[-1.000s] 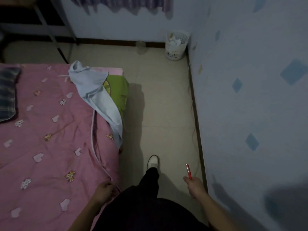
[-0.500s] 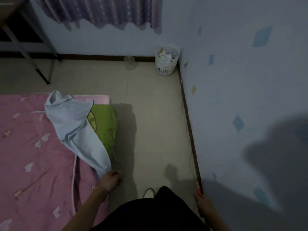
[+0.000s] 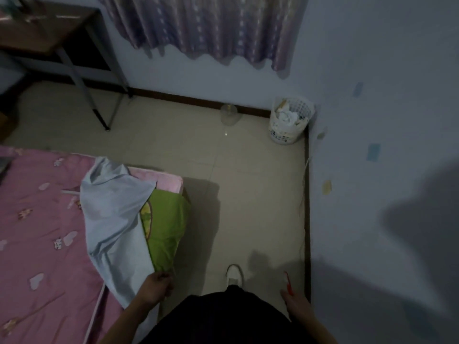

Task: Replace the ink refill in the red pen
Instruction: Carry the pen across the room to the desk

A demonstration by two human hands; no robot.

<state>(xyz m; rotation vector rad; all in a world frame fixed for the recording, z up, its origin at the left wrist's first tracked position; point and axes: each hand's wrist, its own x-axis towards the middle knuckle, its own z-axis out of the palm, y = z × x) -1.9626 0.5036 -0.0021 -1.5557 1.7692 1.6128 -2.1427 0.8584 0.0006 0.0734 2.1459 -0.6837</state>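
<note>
Since a second ago the person has walked on along the bed (image 3: 37, 219). The far wall and the white basket (image 3: 290, 122) in its corner now look nearer, and a desk (image 3: 49, 38) and a curtain (image 3: 211, 28) have come into view at the top. One white shoe (image 3: 234, 273) is stepping forward on the tiled floor (image 3: 248, 182).

The right hand (image 3: 295, 304) hangs low at the person's side, close to the right-hand wall. Its fingers are closed round the lower end of the red pen (image 3: 288, 284), which points up and away.

The left hand (image 3: 156, 288) has curled fingers at the tip of a green cloth (image 3: 166, 232) and a pale blue cloth (image 3: 111, 219) draped over the bed's corner. Whether it grips the cloth or only brushes it cannot be made out.

The pen appears to be a slim, light, stiff plastic stick, probably smooth and easy to let slip. To open it, one hand would likely hold the barrel at its middle while the other twists the tip end. The refill inside is likely thin and easily bent.

No brand, label or writing can be read anywhere, as the room is dim and the pen is small and blurred.
</note>
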